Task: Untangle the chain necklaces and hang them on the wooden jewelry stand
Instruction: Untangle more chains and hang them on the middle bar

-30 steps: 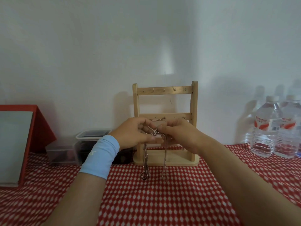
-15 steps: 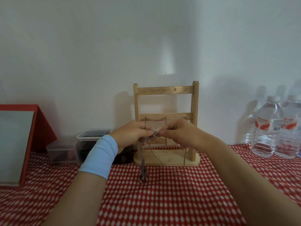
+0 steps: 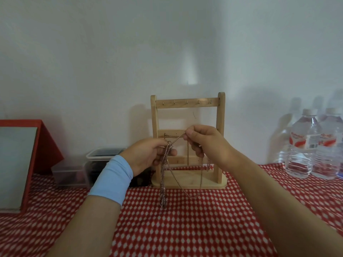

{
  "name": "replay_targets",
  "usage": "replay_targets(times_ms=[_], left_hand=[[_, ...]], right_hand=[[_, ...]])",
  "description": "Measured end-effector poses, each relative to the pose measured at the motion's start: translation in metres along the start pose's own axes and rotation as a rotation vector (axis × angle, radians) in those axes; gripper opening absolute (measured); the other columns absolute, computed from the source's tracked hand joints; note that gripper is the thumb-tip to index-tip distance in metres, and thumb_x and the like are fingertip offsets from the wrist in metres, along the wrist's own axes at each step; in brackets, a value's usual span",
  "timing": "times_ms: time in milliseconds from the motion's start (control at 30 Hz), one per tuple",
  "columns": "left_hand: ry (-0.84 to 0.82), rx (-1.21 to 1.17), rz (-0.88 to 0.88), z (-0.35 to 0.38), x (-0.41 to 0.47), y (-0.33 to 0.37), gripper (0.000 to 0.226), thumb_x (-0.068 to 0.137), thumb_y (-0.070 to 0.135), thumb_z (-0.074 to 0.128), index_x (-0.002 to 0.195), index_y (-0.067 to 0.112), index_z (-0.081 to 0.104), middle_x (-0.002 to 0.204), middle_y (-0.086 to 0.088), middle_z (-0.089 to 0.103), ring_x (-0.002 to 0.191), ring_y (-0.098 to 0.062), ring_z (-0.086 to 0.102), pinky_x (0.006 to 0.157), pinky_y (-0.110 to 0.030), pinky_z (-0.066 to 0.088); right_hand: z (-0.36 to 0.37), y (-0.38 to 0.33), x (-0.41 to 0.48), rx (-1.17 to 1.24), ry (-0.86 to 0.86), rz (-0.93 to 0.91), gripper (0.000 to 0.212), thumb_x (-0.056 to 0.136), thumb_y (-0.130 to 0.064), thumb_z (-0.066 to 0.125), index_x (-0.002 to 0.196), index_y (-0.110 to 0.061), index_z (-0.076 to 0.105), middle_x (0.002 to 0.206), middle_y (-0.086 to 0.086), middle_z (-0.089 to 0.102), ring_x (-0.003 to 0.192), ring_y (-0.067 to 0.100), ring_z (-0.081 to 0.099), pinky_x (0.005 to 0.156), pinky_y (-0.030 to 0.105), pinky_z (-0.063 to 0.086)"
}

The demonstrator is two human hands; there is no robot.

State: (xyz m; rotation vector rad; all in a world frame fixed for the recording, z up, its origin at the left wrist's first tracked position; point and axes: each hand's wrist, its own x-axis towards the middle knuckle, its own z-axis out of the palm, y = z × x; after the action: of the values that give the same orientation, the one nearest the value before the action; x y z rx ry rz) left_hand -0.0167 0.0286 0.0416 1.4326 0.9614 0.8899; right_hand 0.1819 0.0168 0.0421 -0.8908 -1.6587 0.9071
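- Pinching 1 taut strand of the chain necklaces (image 3: 163, 182), the right hand (image 3: 206, 142) holds it up and right of the knot, thumb and forefinger closed on it.
- Left hand (image 3: 146, 156) grips the knotted bunch, fingers curled round it.
- Loose strands hang in front of the wooden jewelry stand (image 3: 187, 104), down to the red checked tablecloth (image 3: 185, 229); contact unclear.
- Necklace count unreadable, links blur.
- Stand's middle bar partly hidden behind the right hand.
- 2 water bottles (image 3: 304, 145) far right, 1 cut off by the edge.
- Clear containers (image 3: 104, 158) left of stand, partly hidden by blue sleeve (image 3: 113, 179).
- Red-framed panel (image 3: 18, 164) at left, cut off.
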Motion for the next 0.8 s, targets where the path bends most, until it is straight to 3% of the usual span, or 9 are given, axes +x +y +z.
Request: replay_targets(times_ms=[100, 200, 300, 367, 467, 533, 600, 700, 800], left_hand=[[-0.003, 0.035, 0.062, -0.001, 0.000, 0.000, 0.018, 0.101, 0.017, 0.045, 0.106, 0.010, 0.060, 0.077, -0.002, 0.068, 0.067, -0.015, 0.055, 0.063, -0.028, 0.043], [0.036, 0.117, 0.118, -0.004, -0.001, 0.001, 0.013, 0.096, 0.007, 0.055, 0.107, 0.010, 0.061, 0.080, -0.001, 0.071, 0.065, -0.014, 0.059, 0.069, -0.030, 0.044], [0.070, 0.170, 0.159, -0.007, -0.004, 0.002, 0.024, 0.091, -0.002, 0.060, 0.111, 0.010, 0.063, 0.080, 0.001, 0.073, 0.068, -0.014, 0.061, 0.073, -0.030, 0.044], [0.054, 0.163, 0.198, -0.005, -0.006, 0.002, 0.024, 0.089, -0.004, 0.062, 0.109, 0.009, 0.065, 0.078, -0.001, 0.072, 0.066, -0.015, 0.061, 0.073, -0.029, 0.048], [0.082, 0.212, 0.243, -0.001, -0.005, 0.003, 0.024, 0.084, -0.005, 0.068, 0.102, 0.011, 0.068, 0.082, -0.006, 0.073, 0.068, -0.017, 0.064, 0.074, -0.030, 0.052], [0.154, 0.332, 0.274, 0.001, -0.003, 0.003, 0.025, 0.080, -0.003, 0.073, 0.097, 0.015, 0.070, 0.086, -0.007, 0.074, 0.074, -0.017, 0.067, 0.074, -0.029, 0.056], [0.202, 0.441, 0.304, 0.001, -0.003, 0.005, 0.027, 0.077, -0.002, 0.076, 0.095, 0.017, 0.071, 0.086, -0.004, 0.072, 0.076, -0.011, 0.067, 0.072, -0.023, 0.056], [0.143, 0.504, 0.300, -0.002, -0.008, 0.010, 0.033, 0.074, -0.004, 0.078, 0.100, 0.015, 0.070, 0.084, 0.001, 0.068, 0.070, -0.006, 0.063, 0.069, -0.018, 0.054], [0.047, 0.578, 0.245, -0.006, -0.013, 0.012, 0.039, 0.074, -0.002, 0.079, 0.107, 0.016, 0.069, 0.095, 0.000, 0.069, 0.076, -0.007, 0.065, 0.077, -0.022, 0.057]], right_hand=[[0.002, 0.003, 0.000, 0.034, 0.039, 0.072, 0.040, 0.106, -0.013, 0.040, 0.068, -0.012, 0.053, 0.065, 0.006, 0.052, 0.054, 0.019, 0.045, 0.053, 0.033, 0.040], [-0.001, 0.003, 0.000, -0.019, 0.114, 0.147, 0.037, 0.099, -0.013, 0.040, 0.067, -0.006, 0.058, 0.068, 0.014, 0.060, 0.058, 0.025, 0.057, 0.059, 0.039, 0.054], [-0.007, 0.009, 0.002, -0.018, 0.009, 0.270, 0.027, 0.100, -0.015, 0.051, 0.088, 0.002, 0.068, 0.094, 0.018, 0.075, 0.084, 0.033, 0.074, 0.078, 0.044, 0.064], [-0.006, 0.016, 0.002, -0.027, -0.150, 0.331, 0.021, 0.098, -0.016, 0.058, 0.112, -0.007, 0.071, 0.116, 0.014, 0.074, 0.106, 0.029, 0.073, 0.092, 0.048, 0.061], [0.005, 0.023, 0.003, 0.200, -0.377, 0.347, 0.038, 0.097, -0.012, 0.053, 0.135, -0.013, 0.061, 0.125, 0.011, 0.071, 0.115, 0.028, 0.067, 0.103, 0.050, 0.050], [0.012, 0.023, 0.002, 0.320, -0.458, 0.324, 0.035, 0.097, -0.013, 0.052, 0.131, -0.007, 0.062, 0.118, 0.013, 0.070, 0.107, 0.031, 0.067, 0.099, 0.049, 0.051], [0.014, 0.021, 0.000, 0.234, -0.391, 0.271, 0.021, 0.101, -0.015, 0.057, 0.116, -0.007, 0.068, 0.102, 0.009, 0.075, 0.088, 0.023, 0.070, 0.087, 0.041, 0.057], [0.011, 0.021, -0.001, 0.044, -0.265, 0.191, 0.016, 0.100, -0.017, 0.064, 0.103, -0.007, 0.076, 0.076, -0.004, 0.074, 0.063, 0.008, 0.060, 0.066, 0.024, 0.051], [0.006, 0.020, -0.001, -0.068, -0.266, 0.170, 0.011, 0.094, -0.014, 0.072, 0.100, -0.008, 0.079, 0.073, -0.006, 0.072, 0.059, 0.006, 0.051, 0.057, 0.019, 0.043]])
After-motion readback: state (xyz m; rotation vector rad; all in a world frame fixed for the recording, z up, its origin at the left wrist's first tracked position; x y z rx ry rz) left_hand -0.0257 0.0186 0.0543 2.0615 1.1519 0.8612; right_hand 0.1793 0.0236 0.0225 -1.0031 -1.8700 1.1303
